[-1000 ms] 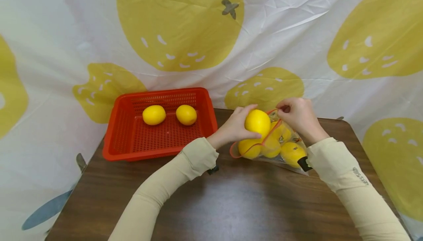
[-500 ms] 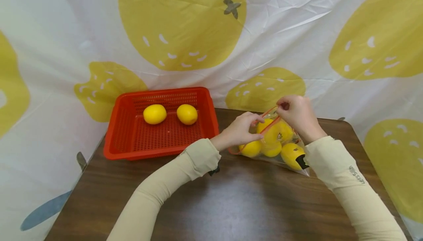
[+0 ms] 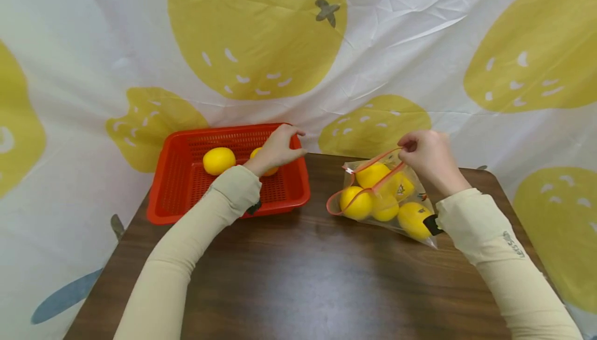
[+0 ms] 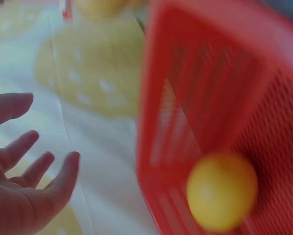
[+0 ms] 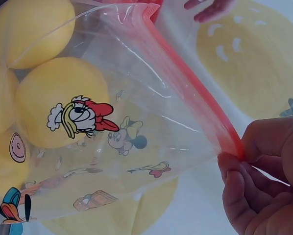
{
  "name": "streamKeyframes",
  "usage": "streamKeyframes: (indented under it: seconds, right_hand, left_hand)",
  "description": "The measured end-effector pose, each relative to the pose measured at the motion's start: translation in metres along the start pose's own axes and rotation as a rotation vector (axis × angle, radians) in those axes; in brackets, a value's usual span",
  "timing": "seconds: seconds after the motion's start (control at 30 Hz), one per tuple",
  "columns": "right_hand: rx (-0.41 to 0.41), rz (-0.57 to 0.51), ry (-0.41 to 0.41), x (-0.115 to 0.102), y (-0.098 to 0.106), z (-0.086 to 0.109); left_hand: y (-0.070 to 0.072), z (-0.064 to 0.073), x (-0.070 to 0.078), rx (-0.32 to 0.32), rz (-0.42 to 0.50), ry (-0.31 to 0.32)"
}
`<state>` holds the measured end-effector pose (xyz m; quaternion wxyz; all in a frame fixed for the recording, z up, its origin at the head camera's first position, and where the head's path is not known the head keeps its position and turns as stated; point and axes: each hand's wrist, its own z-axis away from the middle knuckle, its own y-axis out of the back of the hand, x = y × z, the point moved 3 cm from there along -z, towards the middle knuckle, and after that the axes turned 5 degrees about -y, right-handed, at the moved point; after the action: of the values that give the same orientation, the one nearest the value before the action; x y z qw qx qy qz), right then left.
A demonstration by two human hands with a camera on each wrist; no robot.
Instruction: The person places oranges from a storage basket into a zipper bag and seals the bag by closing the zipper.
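My right hand (image 3: 431,159) pinches the red-edged mouth of a clear zip bag (image 5: 151,122) between thumb and fingers. Several lemons (image 3: 356,203) show through the plastic, which carries cartoon prints. My left hand (image 3: 280,148) is over the right side of the red basket (image 3: 160,195), fingers spread and holding nothing. Beneath it, one lemon (image 4: 222,192) in the basket is partly hidden by the hand and wrist in the head view. A second lemon (image 3: 219,161) lies farther left in the basket.
Basket and bag both rest on a brown wooden table (image 3: 308,278). Behind them hangs a white cloth (image 3: 396,60) printed with large yellow fruit, close to the table's back edge.
The left hand has put a lemon into the bag, let go and moved left over the basket. The right hand keeps its pinch on the bag's edge.
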<state>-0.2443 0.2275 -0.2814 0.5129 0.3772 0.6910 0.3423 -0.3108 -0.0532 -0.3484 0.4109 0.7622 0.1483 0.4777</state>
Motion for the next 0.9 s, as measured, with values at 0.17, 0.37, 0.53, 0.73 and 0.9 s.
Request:
streamKeyframes:
  seconds: [0.17, 0.37, 0.53, 0.73, 0.9]
  right_hand:
    - [0.001, 0.002, 0.004, 0.000, -0.001, -0.001]
    - [0.015, -0.001, 0.000, 0.003, -0.001, 0.000]
    - [0.017, 0.000, -0.010, 0.005, 0.000, 0.000]
    - [0.011, 0.002, -0.018, 0.007, 0.001, 0.003]
    - [0.003, -0.006, -0.023, 0.007, 0.001, 0.006]
  left_hand:
    - [0.027, 0.010, -0.034, -0.028, -0.046, 0.108]
    - [0.043, 0.023, -0.069, -0.048, -0.087, 0.240]
    - [0.049, 0.032, -0.094, -0.062, -0.120, 0.356]
    - [0.053, 0.043, -0.110, -0.063, -0.126, 0.489]
    - [0.053, 0.051, -0.121, -0.121, -0.149, 0.565]
